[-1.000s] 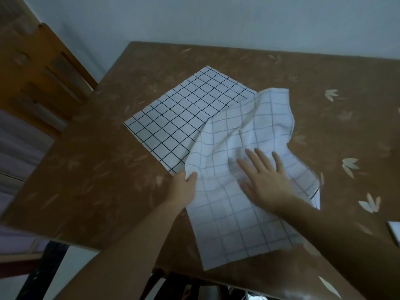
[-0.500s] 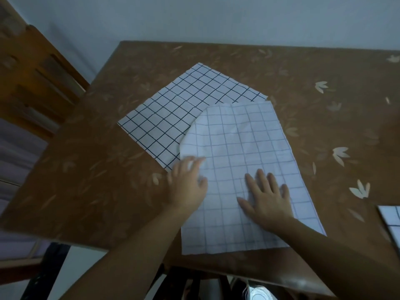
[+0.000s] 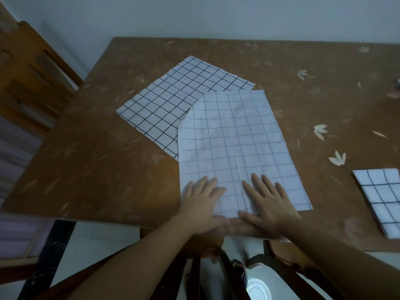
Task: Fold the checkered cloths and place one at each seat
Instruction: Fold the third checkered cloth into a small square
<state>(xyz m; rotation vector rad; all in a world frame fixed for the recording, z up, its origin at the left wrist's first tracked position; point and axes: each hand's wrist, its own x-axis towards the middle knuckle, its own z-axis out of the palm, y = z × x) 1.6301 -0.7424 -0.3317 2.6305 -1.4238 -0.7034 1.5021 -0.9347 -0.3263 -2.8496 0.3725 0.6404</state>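
A white cloth with a faint blue grid [image 3: 233, 144] lies flat near the table's front edge, its near end under my hands. My left hand [image 3: 203, 202] presses flat on its near left corner, fingers spread. Beside it, my right hand [image 3: 268, 204] lies flat on the near middle of the same cloth. A second white cloth with a black grid [image 3: 173, 100] lies spread behind it to the left, partly covered by the first. At the right edge rests a folded checkered cloth [image 3: 383, 195].
The brown table [image 3: 97, 159] has a leaf pattern. A wooden chair [image 3: 30, 79] stands at the left side, and dark chair parts [image 3: 216, 267] show below the front edge. A wall runs behind the table.
The rumpled blue-grid cloth has been spread flat. Both hands slid back toward the front edge and now lie flat on its near end. The view shifted, showing the folded cloth at right.
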